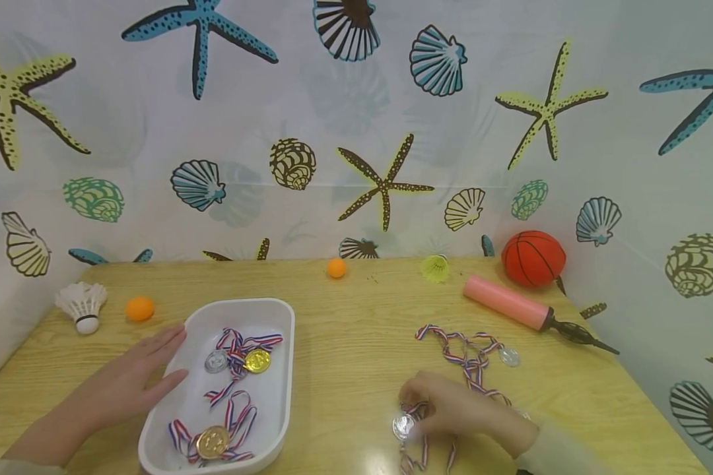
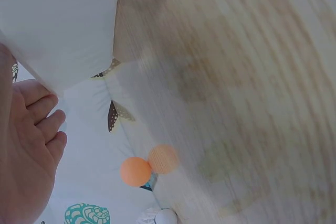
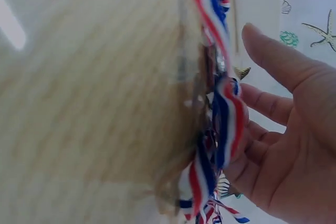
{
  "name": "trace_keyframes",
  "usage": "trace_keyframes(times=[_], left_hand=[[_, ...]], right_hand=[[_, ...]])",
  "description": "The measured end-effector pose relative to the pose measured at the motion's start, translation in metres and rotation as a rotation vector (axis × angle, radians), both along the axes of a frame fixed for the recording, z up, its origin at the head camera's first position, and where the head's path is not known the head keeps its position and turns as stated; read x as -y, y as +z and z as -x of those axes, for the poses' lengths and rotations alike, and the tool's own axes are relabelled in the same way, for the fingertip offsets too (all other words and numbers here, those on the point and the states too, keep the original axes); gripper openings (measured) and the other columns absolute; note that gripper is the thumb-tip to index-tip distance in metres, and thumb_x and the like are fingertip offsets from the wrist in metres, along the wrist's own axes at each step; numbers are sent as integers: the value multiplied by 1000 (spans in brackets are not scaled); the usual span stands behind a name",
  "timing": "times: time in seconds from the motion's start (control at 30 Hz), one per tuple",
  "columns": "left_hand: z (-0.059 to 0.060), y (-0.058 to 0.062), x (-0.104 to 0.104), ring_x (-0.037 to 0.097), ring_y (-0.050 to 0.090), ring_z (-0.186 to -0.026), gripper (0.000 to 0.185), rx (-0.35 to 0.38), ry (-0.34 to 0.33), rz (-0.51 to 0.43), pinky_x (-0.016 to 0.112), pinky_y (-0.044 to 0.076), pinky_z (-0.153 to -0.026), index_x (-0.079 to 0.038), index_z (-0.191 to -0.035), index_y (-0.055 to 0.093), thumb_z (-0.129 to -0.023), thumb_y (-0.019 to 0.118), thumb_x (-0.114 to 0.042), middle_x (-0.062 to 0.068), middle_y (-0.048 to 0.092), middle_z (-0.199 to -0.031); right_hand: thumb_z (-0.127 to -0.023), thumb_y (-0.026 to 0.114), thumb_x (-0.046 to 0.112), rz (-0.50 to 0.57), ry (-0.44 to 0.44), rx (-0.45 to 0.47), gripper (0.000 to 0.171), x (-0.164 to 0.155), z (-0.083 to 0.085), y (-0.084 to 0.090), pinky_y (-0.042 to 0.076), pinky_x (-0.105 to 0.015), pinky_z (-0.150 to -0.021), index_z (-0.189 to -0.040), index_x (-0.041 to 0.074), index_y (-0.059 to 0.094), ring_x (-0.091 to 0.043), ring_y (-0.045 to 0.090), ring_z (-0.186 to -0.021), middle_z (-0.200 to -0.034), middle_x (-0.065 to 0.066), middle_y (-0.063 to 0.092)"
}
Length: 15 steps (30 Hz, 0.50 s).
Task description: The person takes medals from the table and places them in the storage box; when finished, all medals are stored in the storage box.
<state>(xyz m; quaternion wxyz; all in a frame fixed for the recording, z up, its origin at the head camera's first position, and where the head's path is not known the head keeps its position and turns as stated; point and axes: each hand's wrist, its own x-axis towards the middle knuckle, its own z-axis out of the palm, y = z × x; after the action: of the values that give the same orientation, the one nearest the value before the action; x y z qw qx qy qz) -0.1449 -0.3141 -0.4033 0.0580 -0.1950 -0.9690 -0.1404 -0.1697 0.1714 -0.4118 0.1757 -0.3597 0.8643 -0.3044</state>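
My left hand [image 1: 133,376] lies along the left rim of a white tray [image 1: 292,369], its fingers fairly straight; the left wrist view shows those fingers [image 2: 44,111] against the tray's side. Inside the tray are a silver medal [image 1: 216,361], a gold medal [image 1: 257,361] and a darker gold medal [image 1: 212,443] on striped ribbons. On the right, my right hand [image 1: 451,409] reaches down to a silver medal [image 1: 404,427] on the table. In the right wrist view its fingers touch the red, white and blue ribbon [image 3: 230,124], with the thumb apart from them.
Beyond my right hand lies a tangled ribbon [image 1: 454,356] with another silver medal [image 1: 509,356]. A pink pump [image 1: 508,302], red ball [image 1: 533,258] and yellow shuttlecock [image 1: 435,268] are farther back. Orange balls [image 1: 336,268] and a white shuttlecock [image 1: 83,305] lie near the patterned curtain [image 1: 309,218].
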Motion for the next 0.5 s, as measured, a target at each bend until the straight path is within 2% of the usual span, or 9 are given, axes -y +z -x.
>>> trace_keyframes(times=[0.13,0.3,0.5], left_hand=[[-1,2,0,45,29,-126,65,25,6,-4,52,19,-106,5,-138,36,-93,52,-39,23,32,-142],[-1,2,0,45,29,-126,66,22,5,-6,50,18,-107,5,-138,36,-93,52,-40,23,32,-142],[-2,3,0,45,30,-126,65,21,3,-2,49,17,-107,5,-138,36,-93,52,-40,23,32,-142]], right_hand=[[-73,76,32,-70,-8,-56,33,2,-1,-4,46,-22,-71,-98,17,60,-6,49,-80,-89,9,47],[-71,76,24,-99,-1,-116,24,5,0,-8,45,-21,-68,-86,18,58,-4,47,-74,-82,12,47],[-74,74,16,-77,6,-43,18,5,3,-9,45,-20,-64,-80,18,57,-3,47,-69,-75,13,50]])
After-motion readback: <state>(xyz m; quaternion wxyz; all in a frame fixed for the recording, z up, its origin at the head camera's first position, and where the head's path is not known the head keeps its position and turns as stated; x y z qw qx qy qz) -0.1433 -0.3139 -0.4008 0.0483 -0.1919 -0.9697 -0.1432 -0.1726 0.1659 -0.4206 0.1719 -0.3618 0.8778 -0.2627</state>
